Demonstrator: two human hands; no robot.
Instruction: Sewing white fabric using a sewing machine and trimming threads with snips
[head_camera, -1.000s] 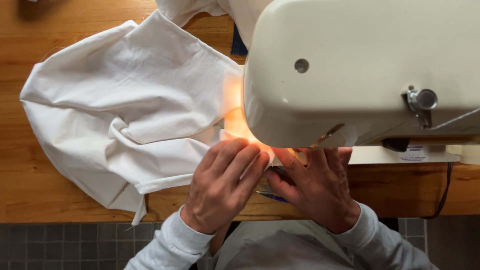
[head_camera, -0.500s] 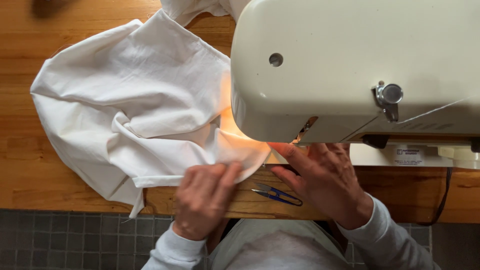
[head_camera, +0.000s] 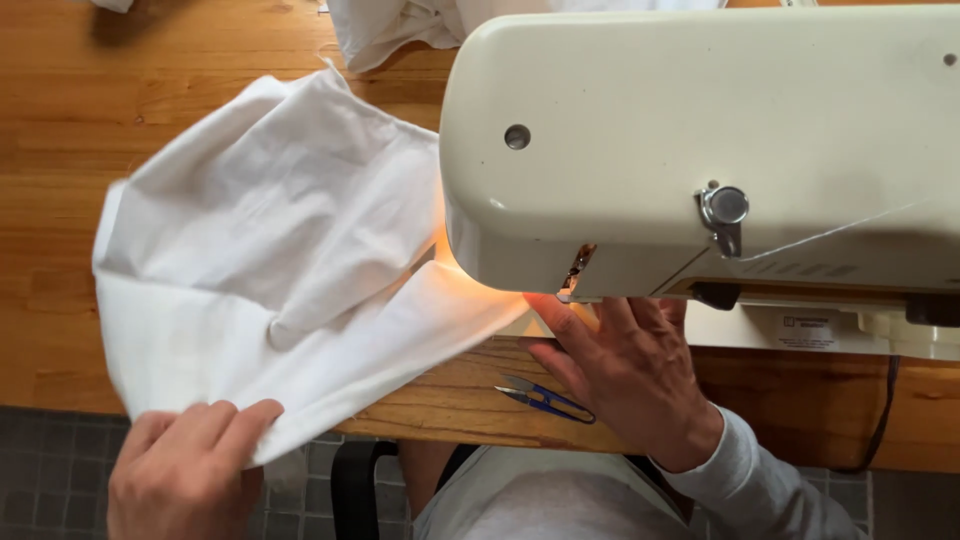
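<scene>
A white cloth (head_camera: 270, 260) lies spread on the wooden table (head_camera: 60, 200), one end running under the cream sewing machine (head_camera: 700, 140). My left hand (head_camera: 185, 475) grips the cloth's near edge at the table's front edge, pulled out to the left. My right hand (head_camera: 625, 365) lies flat with fingers apart on the table just below the needle area, its fingertips touching the cloth where the machine lamp glows orange. The needle itself is hidden by the machine head.
Small blue thread snips (head_camera: 545, 398) lie on the table next to my right hand. More white cloth (head_camera: 400, 25) is bunched at the table's far side. A dark cord (head_camera: 885, 410) hangs at the right. Grey tiled floor (head_camera: 50, 470) shows below.
My left hand left the spot beside the needle and moved down-left, pulling the cloth's edge out with it. The cloth now lies flatter. My right hand stayed by the needle.
</scene>
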